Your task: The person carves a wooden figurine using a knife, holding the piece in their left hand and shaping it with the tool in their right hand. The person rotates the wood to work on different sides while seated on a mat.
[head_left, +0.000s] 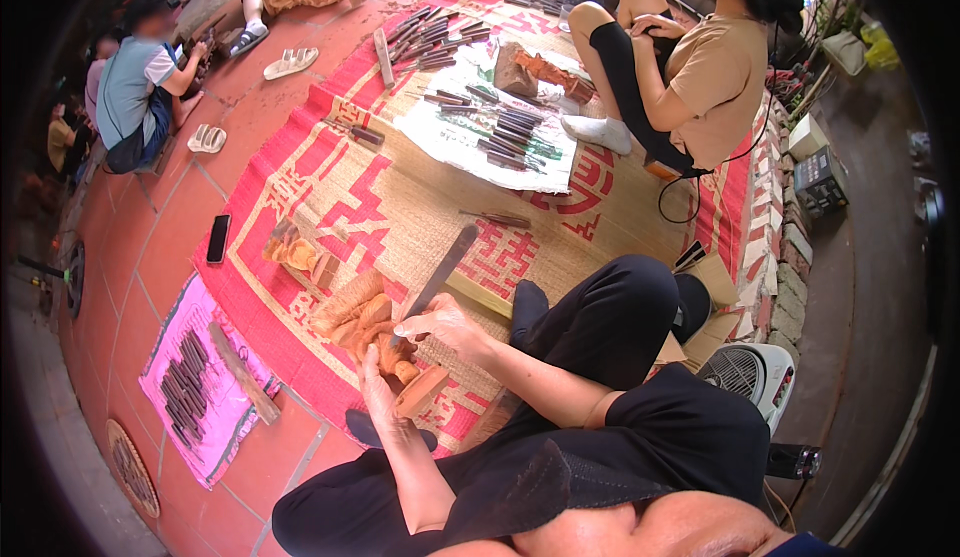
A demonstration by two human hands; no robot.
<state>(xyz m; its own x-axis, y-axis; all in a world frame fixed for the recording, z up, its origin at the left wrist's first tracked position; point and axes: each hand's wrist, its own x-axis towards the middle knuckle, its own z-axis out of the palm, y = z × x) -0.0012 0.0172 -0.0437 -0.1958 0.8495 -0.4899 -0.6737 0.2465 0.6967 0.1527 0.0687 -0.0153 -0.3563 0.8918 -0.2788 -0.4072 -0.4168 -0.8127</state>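
Observation:
My left hand [378, 389] is closed around the lower side of a carved wooden figure [362, 325], which is tilted in front of my crossed legs. The figure has rounded, folded shapes and a squared base block [422, 391] at its near end. In my right hand [448, 325] is a long, flat, grey metal file [446, 267]. Its lower end lies against the carving, and its rounded far end points up and away. A smaller wooden carving [298, 251] sits on the patterned straw mat [400, 182] just beyond the figure.
Many chisels [185, 387] lie on a pink cloth [222, 437] at left, beside a wooden stick [243, 372]. More chisels [515, 127] cover a white sheet [430, 127]. A phone [218, 239] lies at the mat's edge. Another person [715, 87] sits far right; a fan [745, 377] stands near right.

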